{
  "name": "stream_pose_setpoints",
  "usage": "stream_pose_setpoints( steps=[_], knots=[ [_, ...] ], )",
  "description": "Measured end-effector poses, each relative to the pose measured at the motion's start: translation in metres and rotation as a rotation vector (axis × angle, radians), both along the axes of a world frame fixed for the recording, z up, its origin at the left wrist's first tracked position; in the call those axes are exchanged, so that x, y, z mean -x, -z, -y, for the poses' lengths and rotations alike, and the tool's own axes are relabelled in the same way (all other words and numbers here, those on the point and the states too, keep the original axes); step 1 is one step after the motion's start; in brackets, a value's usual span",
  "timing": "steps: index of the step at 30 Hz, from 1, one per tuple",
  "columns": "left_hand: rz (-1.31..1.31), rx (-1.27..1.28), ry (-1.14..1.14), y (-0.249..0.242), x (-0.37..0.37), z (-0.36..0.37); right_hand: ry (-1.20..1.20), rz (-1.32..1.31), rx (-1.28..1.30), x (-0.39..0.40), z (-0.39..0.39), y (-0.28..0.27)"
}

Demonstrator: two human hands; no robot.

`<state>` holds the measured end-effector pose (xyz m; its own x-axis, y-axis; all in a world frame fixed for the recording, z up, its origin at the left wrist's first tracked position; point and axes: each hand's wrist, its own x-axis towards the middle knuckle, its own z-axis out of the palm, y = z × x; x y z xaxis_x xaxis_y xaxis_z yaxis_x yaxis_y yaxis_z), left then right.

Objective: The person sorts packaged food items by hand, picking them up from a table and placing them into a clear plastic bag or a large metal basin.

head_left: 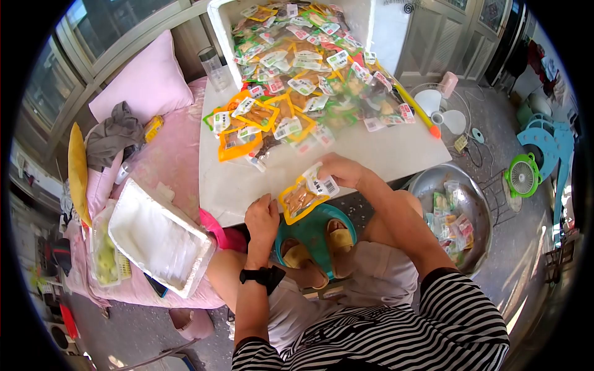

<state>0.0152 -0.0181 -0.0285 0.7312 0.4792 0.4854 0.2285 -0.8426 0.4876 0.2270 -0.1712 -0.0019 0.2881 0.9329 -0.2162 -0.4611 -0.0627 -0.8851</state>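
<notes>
Right hand (342,170), center of frame: fingers pinch the upper-right corner of an orange-edged packet (301,200) at its white label. Packet is tilted, lower end out past the near edge of the table (396,147), above the teal tub (317,227) where the feet are. Left hand (263,217) is just left of the packet, apart from it, fingers curled in; can't tell if anything is inside them.

Main risk: a one-corner grip on slick-looking film. If the pinch loosens or the packet swings, it could drop into the tub or onto the sandals (298,255). The left hand gives no support from below.

Second: the packet pile (309,68) spills from the white foam box (370,28), top center, onto the table. Loosely stacked, so pulling one from low down could start a slide. Yellow stick (413,108) lies along the right side and could roll if bumped.

Third: metal basin (486,250), right of frame, holds more packets (455,224). It sits close to the right knee; a leg shift could knock it.
</notes>
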Motion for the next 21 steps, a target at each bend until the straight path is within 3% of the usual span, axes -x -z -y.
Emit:
stream_pose_setpoints(
  steps=[4,12,15,18,21],
  knots=[
    [-0.058,-0.143,-0.052,-0.011,0.001,0.007,0.096,0.096,0.086,0.009,-0.008,0.001],
    [-0.069,-0.245,-0.037,-0.024,0.002,0.015,0.091,-0.104,-0.022,0.05,-0.045,0.021],
    [0.003,-0.267,-0.029,-0.02,0.0,0.011,0.062,0.019,0.162,0.057,-0.045,0.0],
    [0.002,-0.265,-0.042,-0.021,0.002,0.009,-0.04,0.645,0.392,0.054,-0.047,-0.006],
    [-0.013,-0.254,-0.027,-0.024,0.002,0.012,0.033,0.458,0.285,0.066,-0.051,-0.009]
  ],
)
